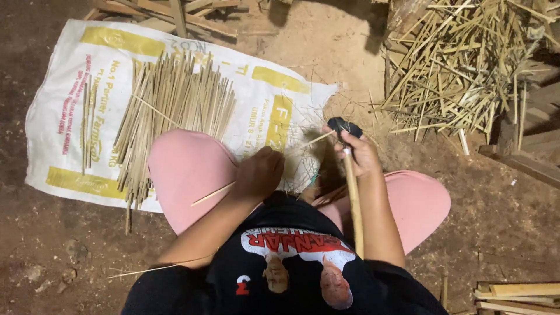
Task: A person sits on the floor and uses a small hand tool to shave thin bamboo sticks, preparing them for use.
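My left hand (258, 173) is closed around a thin bamboo stick (214, 193) that runs from over my pink-clad left knee (186, 169) up toward the right hand. My right hand (357, 153) grips a knife with a long pale wooden handle (353, 204); its dark blade end (343, 125) shows just above the fingers, touching the far tip of the stick. Both hands sit between my knees, above a black printed shirt.
A white woven sack (70, 116) lies on the dirt floor at left with a pile of thin bamboo sticks (169, 111) on it. Rough bamboo offcuts (461, 70) heap at the upper right. Wooden slats (513, 291) lie at the lower right.
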